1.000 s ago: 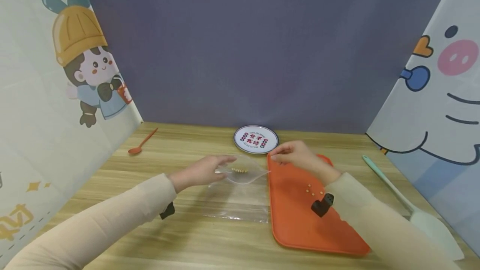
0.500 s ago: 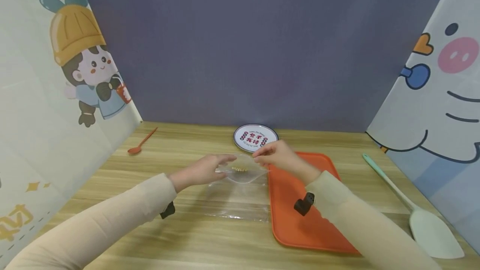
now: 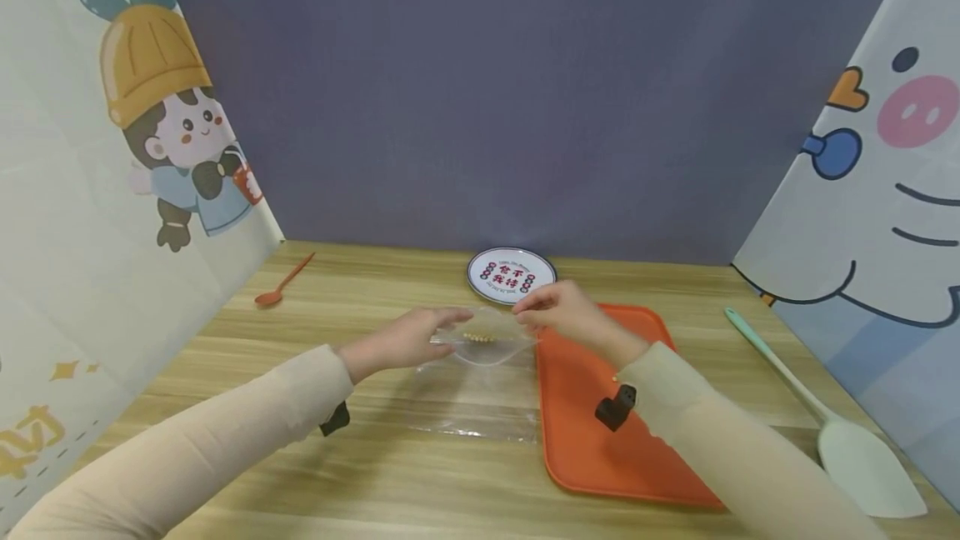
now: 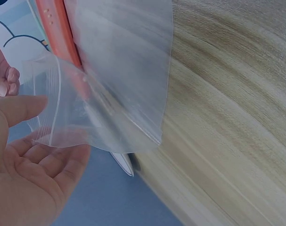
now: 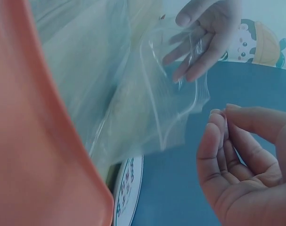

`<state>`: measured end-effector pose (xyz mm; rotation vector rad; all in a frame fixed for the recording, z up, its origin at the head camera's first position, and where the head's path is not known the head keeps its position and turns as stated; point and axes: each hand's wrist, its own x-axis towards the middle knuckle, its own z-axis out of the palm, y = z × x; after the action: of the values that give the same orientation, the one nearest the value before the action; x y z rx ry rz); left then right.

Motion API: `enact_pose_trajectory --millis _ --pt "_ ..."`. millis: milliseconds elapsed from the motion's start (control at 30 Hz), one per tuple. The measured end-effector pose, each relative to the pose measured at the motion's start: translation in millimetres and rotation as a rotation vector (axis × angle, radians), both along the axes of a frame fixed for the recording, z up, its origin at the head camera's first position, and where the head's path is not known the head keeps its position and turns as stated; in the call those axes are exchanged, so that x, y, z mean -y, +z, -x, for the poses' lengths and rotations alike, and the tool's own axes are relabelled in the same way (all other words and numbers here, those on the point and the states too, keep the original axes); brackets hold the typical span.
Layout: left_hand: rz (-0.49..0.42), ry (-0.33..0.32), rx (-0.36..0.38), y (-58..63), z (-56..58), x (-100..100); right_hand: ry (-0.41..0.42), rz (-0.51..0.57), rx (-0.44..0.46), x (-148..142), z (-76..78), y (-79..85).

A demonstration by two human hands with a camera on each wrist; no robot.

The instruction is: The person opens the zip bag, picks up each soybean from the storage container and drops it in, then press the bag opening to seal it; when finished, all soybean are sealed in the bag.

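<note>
A clear zip bag (image 3: pixel 491 348) is held with its mouth spread toward the back. My left hand (image 3: pixel 408 342) grips its left side at the mouth; the left wrist view shows the thumb in front of the zip strip (image 4: pixel 53 99) and the fingers behind the plastic. A short row of small tan beans (image 3: pixel 480 337) shows through the bag. Beside the mouth on the right is my right hand (image 3: pixel 558 313), thumb and fingertips pinched together. In the right wrist view nothing shows between those fingertips (image 5: pixel 211 136).
An orange tray (image 3: pixel 585 448) lies right of the bag, with several beans (image 4: pixel 49 18) on it. Behind stands a white plate with red characters (image 3: pixel 512 275). An orange spoon (image 3: pixel 277 292) lies at left, a pale green spatula (image 3: pixel 862 457) at right. A grey screen (image 3: pixel 480 107) closes the back.
My right hand has moved left from over the tray to the bag's mouth, then drawn very slightly back right. My left hand and the bag have stayed in place.
</note>
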<state>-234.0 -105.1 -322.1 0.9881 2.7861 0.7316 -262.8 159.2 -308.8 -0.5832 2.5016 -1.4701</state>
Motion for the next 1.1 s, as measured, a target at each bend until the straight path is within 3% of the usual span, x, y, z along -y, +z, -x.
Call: enact_pose_trajectory --millis 400,700,1100 --pt "-0.017 0.014 0.015 -2.1 0.4 1 -0.031 -0.106 -0.012 -51 -6.3 4.2" --pt "-0.017 0.017 0.009 -2.8 -0.2 3 -0.05 -0.209 0.082 -103 -7.6 -3.2" --pt "-0.02 0.013 0.005 -4.1 -0.5 4 -0.048 -0.257 0.196 -136 -8.5 -33.9"
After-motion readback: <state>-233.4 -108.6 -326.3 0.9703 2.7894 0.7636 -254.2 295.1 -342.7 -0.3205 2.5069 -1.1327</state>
